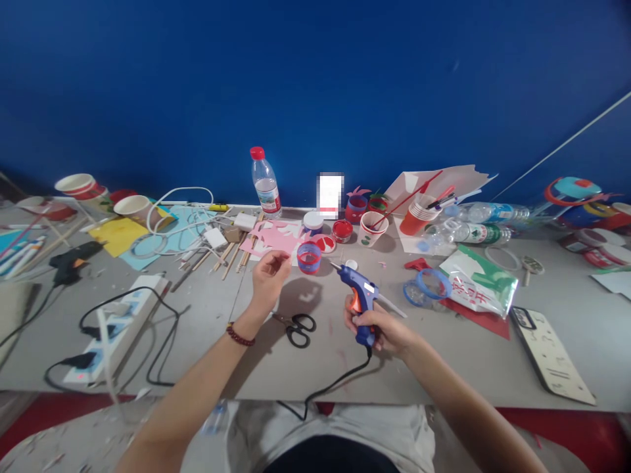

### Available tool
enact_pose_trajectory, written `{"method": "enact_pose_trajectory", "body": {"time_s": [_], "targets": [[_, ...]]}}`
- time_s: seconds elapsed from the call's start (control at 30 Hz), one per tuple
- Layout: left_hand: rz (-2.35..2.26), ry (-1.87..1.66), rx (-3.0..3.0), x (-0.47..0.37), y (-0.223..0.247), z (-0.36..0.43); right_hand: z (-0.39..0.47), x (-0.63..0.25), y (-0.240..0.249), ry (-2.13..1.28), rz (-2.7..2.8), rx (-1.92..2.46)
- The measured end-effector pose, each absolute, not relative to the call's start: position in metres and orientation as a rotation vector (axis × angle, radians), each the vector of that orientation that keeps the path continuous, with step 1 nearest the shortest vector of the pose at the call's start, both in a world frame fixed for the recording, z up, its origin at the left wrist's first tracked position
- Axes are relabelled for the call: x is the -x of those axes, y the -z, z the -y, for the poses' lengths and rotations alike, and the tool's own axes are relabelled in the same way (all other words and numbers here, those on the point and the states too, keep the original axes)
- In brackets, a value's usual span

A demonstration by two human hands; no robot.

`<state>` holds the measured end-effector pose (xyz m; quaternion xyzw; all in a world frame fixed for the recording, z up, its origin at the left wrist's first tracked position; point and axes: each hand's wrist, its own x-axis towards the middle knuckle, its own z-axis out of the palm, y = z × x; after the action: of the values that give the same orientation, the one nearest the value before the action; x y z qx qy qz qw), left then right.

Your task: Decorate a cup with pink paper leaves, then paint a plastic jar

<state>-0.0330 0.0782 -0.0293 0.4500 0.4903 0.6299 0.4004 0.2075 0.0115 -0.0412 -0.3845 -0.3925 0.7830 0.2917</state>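
Blue plastic fills our right grip (pixel 382 323), its fingers wrapped around the handle of a blue glue gun with an orange trigger (pixel 365 292); the nozzle points far and left. Our left grip (pixel 270 279) has thumb and fingertips drawn together just beside a small, round, blue-and-red cup (pixel 309 263), which stands on the grey worktop (pixel 483 355) left of the nozzle. We cannot tell whether those fingertips pinch anything. For neat gluing, we do best to steady the right wrist, keep bare fingertips out of the nozzle's line and squeeze gently. Black-handled metal scissors (pixel 290 322) lie near, between our hands, and the gun's black cord (pixel 335 383) runs to the near edge, so we should mind both. Cut pink paper (pixel 276 235) crowds the far left; easier room lies near and right, toward the pale, dark-edged phone (pixel 552 355).
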Motion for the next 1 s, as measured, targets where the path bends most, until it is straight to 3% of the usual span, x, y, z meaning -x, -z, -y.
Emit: {"method": "enact_pose_trajectory", "body": {"time_s": [0.13, 0.37, 1.0], "targets": [[-1.237, -1.435, -1.052, 0.025, 0.025, -0.072, -0.010, -0.205, 0.050, -1.989, 1.021, 0.893], [-1.104, -1.187, -0.905, 0.015, 0.035, -0.065, -0.003, -0.193, 0.068, -1.745, 1.033, 1.025], [-1.066, -1.076, -0.824, 0.013, 0.047, -0.065, 0.000, -0.185, 0.071, -1.691, 1.004, 0.984]]}}
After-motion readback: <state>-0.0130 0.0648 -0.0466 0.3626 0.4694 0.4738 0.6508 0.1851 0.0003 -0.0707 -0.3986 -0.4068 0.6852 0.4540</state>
